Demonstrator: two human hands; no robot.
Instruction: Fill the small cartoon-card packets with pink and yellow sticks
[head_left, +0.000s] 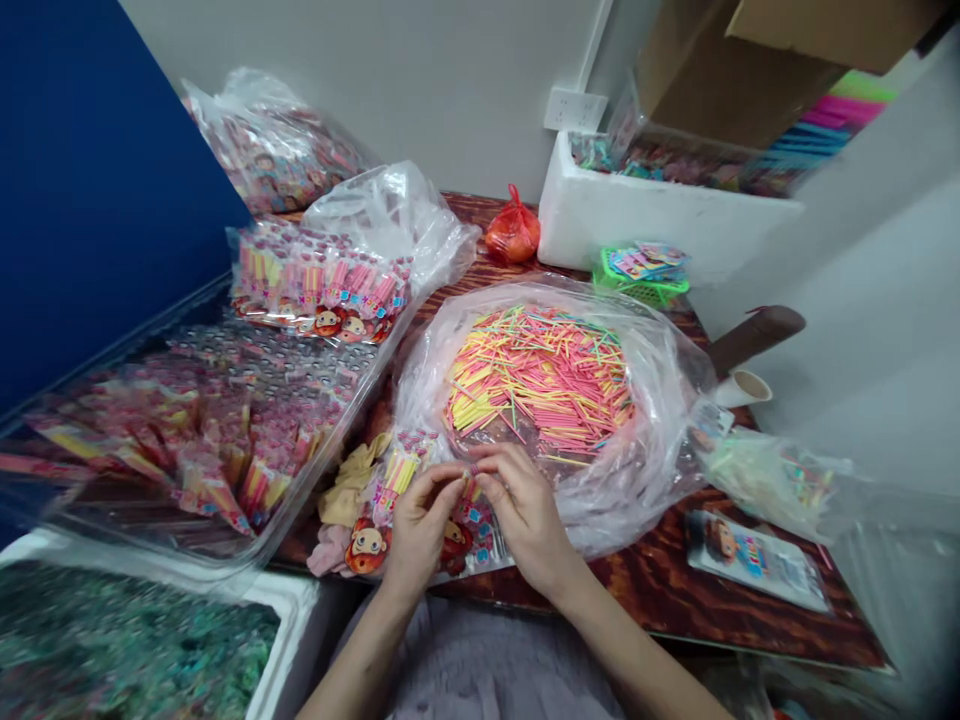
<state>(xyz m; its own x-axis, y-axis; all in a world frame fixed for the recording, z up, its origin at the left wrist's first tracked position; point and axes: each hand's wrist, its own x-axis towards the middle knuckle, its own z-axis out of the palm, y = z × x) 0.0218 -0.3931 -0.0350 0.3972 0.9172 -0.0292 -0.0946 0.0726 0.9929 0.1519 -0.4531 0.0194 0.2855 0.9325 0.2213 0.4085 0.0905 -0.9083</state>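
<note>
My left hand (426,518) and my right hand (529,515) meet near the table's front edge, thumbs and fingertips pinched together. Between them is the top edge of a small printed plastic packet (480,520), largely covered by my fingers. Another such packet (400,478), with yellow and pink sticks showing in it and a cartoon face below, lies beside my left hand. Just beyond the hands, a large clear plastic bag (664,400) lies rolled open around a heap of thin pink, yellow and green sticks (540,375).
At left, a clear tray (330,440) holds many filled packets (217,450). Yellow cloth (351,482) lies beside it. A foam box (660,215), red bag (514,232), green basket (641,288) and paper cup (744,388) stand farther back. A flat packet (757,560) is at right.
</note>
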